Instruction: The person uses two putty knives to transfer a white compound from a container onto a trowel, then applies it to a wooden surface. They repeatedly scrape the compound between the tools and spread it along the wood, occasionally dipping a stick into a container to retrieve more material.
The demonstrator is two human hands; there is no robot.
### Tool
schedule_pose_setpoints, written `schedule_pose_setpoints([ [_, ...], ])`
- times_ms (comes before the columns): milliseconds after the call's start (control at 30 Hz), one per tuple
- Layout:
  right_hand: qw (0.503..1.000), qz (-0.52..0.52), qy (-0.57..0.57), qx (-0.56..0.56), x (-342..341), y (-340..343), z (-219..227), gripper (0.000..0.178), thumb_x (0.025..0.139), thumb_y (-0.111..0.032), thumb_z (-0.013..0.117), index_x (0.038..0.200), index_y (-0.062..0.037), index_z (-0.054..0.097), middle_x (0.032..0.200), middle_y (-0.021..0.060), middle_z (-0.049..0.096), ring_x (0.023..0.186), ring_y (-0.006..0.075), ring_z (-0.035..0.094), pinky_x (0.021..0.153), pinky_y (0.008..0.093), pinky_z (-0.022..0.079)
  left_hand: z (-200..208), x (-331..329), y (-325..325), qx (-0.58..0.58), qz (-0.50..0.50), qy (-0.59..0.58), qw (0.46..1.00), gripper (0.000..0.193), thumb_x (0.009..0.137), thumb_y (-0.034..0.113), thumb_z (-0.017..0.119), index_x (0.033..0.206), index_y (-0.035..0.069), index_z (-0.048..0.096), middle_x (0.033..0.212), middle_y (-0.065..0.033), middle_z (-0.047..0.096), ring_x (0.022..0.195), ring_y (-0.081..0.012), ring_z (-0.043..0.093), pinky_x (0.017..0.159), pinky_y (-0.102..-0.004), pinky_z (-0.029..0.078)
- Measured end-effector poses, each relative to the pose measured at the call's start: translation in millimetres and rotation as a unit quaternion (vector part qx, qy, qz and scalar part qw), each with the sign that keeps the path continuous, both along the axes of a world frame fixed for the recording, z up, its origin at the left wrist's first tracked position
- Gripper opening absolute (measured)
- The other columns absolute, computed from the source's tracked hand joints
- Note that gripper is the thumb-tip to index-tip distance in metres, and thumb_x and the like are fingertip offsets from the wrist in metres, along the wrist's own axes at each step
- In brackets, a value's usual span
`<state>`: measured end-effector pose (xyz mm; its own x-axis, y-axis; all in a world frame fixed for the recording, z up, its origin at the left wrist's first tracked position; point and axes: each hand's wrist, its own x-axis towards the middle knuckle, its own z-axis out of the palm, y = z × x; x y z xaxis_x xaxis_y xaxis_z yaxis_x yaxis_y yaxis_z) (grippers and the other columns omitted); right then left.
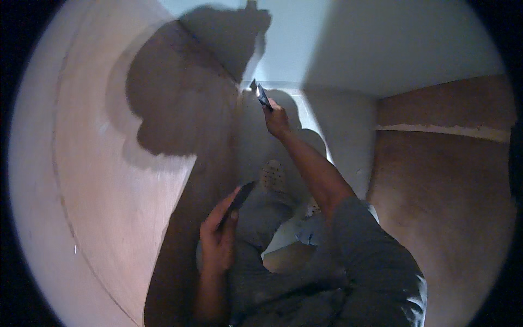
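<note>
My right hand (277,119) reaches forward with its fingers wrapped round the handle of a putty knife (262,96). The blade end, partly shining in the light, is by the corner where the left wall panel meets the pale far wall; whether it touches the surface I cannot tell. Lower and to the left, my left hand (218,234) grips a dark flat blade-like tool (239,199) between thumb and fingers, held tilted in front of my legs. Its exact kind does not show.
A reddish-brown wall panel (120,201) rises close on my left, crossed by a large shadow. On the right stand brown panels (436,185) with a pale strip (441,132) between. My foot wears a light clog with holes (272,174) on the grey floor.
</note>
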<state>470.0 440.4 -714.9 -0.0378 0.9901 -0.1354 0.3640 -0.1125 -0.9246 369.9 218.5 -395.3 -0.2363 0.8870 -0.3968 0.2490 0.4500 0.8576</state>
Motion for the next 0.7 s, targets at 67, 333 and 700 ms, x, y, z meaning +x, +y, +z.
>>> schedule_pose_setpoints([
  [67, 0.998, -0.02, -0.007, 0.066, -11.0, 10.0, -49.0, 0.036, 0.097, -0.014, 0.057, 0.132, -0.0075, 0.059, 0.107, 0.0233, 0.068, 0.1, 0.0415, 0.065, 0.088, 0.0474, 0.049, -6.1, 2.2, 9.1, -0.033, -0.016, 0.018, 0.999, 0.039, 0.095, -0.004, 0.051, 0.133, -0.002, 0.061, 0.134, -0.0168, 0.063, 0.128, -0.0254, 0.056, 0.112, -0.038, 0.037],
  [333, 1.0, 0.013, 0.028, 0.003, -56.9, 9.2, -81.4, 0.042, 0.102, -0.023, 0.042, 0.136, -0.0055, 0.058, 0.131, 0.0216, 0.062, 0.121, 0.041, 0.057, 0.106, 0.0477, 0.043, -18.6, -6.7, 13.7, -0.037, 0.09, 0.015, 0.995, 0.035, 0.092, 0.001, 0.061, 0.127, -0.006, 0.062, 0.122, -0.0168, 0.068, 0.115, -0.0238, 0.062, 0.105, -0.0371, 0.043],
  [700, 0.998, -0.007, -0.063, -0.016, -102.6, 6.7, -107.6, 0.046, 0.099, -0.017, 0.041, 0.143, -0.0052, 0.05, 0.144, 0.0254, 0.049, 0.131, 0.0423, 0.047, 0.114, 0.0498, 0.034, -16.6, -13.1, 11.5, -0.086, 0.151, -0.021, 0.985, 0.034, 0.092, 0.001, 0.064, 0.124, -0.009, 0.063, 0.12, -0.0185, 0.069, 0.113, -0.0236, 0.063, 0.104, -0.0371, 0.045],
])
